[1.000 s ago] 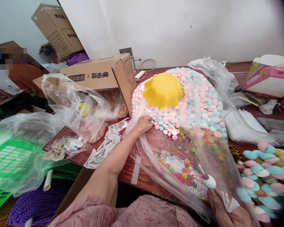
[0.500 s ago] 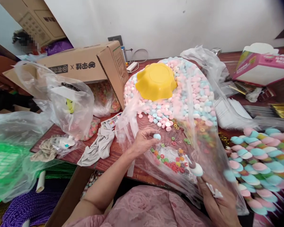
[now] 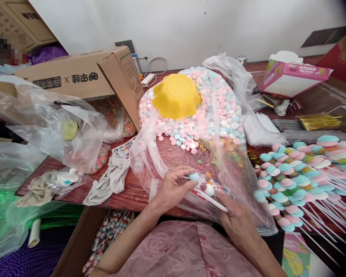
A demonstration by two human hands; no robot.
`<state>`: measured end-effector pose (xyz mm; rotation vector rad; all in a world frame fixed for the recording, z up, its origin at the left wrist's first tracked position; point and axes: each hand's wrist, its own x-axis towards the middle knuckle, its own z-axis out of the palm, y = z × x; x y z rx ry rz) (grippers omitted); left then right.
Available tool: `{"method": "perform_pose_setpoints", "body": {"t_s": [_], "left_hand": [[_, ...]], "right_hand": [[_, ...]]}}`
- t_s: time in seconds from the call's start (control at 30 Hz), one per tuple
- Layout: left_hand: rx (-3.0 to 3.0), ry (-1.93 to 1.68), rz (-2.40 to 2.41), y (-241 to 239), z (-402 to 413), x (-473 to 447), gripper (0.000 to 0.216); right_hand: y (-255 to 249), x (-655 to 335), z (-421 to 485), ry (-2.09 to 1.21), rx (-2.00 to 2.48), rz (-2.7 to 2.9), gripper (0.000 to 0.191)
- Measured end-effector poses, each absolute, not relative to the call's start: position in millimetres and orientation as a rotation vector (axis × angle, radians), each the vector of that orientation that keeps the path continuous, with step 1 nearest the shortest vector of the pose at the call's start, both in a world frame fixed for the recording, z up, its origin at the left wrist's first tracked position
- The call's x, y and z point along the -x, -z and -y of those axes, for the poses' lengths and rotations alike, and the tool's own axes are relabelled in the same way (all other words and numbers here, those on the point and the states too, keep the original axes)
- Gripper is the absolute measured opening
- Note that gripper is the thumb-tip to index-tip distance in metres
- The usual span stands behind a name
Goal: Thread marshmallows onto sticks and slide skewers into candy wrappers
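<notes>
My left hand (image 3: 175,188) is closed in a pinch, with a pale blue round candy (image 3: 193,176) at its fingertips. My right hand (image 3: 235,213) is closed on thin white sticks (image 3: 212,201), which slant from the left fingertips to the right hand. Beside the right fingertips is a blue-and-white candy (image 3: 209,189); whether it is threaded on a stick is hard to tell. Both hands are close together over a clear plastic bag (image 3: 248,188). Small coloured candy rings (image 3: 201,167) lie behind them, partly hidden by the hands.
A yellow scalloped bowl (image 3: 177,96) rests upside down on pastel candies (image 3: 227,104). Candy skewers (image 3: 294,181) are heaped at right, near gold ties (image 3: 320,122) and a pink carton (image 3: 294,77). At left are a cardboard box (image 3: 72,77) and a grey cloth (image 3: 111,181).
My hands have come together; the right hand moved left and its sticks now show at the left fingertips. The view has shifted, so the table's things appear farther left.
</notes>
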<state>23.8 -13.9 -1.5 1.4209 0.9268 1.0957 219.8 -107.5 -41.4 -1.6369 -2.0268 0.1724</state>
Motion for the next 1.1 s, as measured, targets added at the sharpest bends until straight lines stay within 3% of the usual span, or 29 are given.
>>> {"method": "perform_pose_setpoints", "body": {"t_s": [0.27, 0.43, 0.6, 0.83, 1.1], "left_hand": [[-1.683, -1.245, -1.045, 21, 18, -21, 0.024], [-1.861, -1.344, -0.987, 11, 23, -26, 0.018], [-2.124, -1.401, -0.856, 2, 24, -30, 0.029], [-2.419, -1.294, -0.848, 2, 25, -25, 0.041], [-2.399, -1.323, -0.892, 4, 30, -32, 0.034]], "right_hand": [[45, -213, 113, -0.161, 1.602, 2.067, 0.053], [46, -200, 118, -0.312, 1.489, 1.918, 0.043], [36, -185, 117, -0.582, 1.337, 1.817, 0.036], [30, -204, 111, -0.545, 1.43, 1.655, 0.033], [35, -187, 110, -0.658, 1.302, 1.639, 0.031]]}}
